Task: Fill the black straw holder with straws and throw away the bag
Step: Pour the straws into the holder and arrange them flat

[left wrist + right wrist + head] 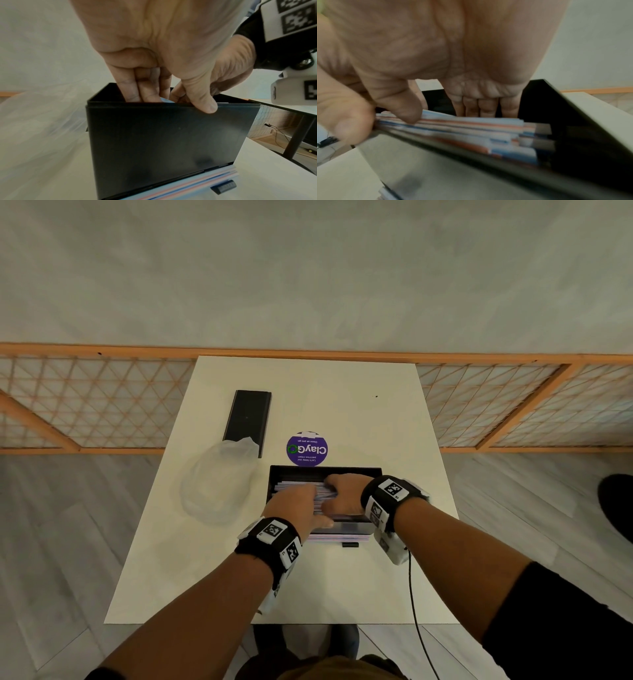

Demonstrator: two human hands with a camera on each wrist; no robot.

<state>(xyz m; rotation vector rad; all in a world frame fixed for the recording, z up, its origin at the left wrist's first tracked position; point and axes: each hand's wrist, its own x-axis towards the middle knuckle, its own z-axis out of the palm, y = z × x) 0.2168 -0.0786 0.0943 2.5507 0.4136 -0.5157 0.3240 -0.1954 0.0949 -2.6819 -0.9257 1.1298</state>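
The black straw holder stands open-topped on the white table, with striped paper-wrapped straws lying flat inside. Both hands are in it. My left hand reaches in from the front, its straight fingers pressing down on the straws and its thumb over the front wall. My right hand spans the bundle of straws, thumb on the near side and fingers down behind it. More straws show in the slot at the holder's base. The clear plastic bag lies limp to the left.
A black lid lies flat at the back left, partly under the bag. A round purple sticker sits just behind the holder. A small black knob juts from its base. A wooden lattice rail runs behind the table.
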